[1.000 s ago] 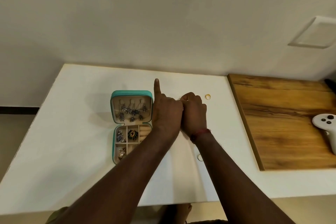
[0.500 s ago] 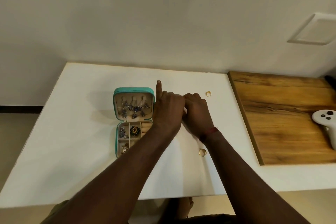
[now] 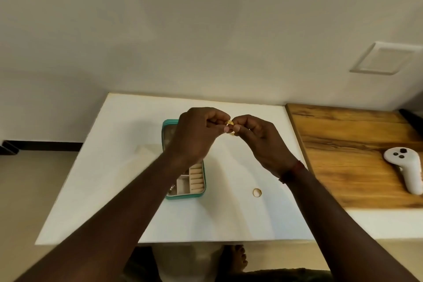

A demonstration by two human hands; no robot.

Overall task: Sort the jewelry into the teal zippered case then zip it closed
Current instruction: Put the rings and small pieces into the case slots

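The teal zippered case (image 3: 203, 186) lies open on the white table (image 3: 119, 190), mostly hidden behind my left forearm; its ring-roll slots and a small compartment show. My left hand (image 3: 196, 137) and my right hand (image 3: 258, 142) are raised above the table, fingertips meeting on a gold ring (image 3: 229, 122) pinched between them. Another gold ring (image 3: 257, 192) lies flat on the table to the right of the case, under my right wrist. The lid's earrings are hidden by my left hand.
A wooden board (image 3: 343, 144) covers the right of the table, with a white handheld controller (image 3: 407, 169) on it. A plain wall (image 3: 206, 30) stands behind. A bare foot (image 3: 235, 258) shows below the table's front edge.
Both hands have lifted off the table and parted slightly, now pinching a gold ring between them. My left index finger no longer points up. The view has shifted lower.
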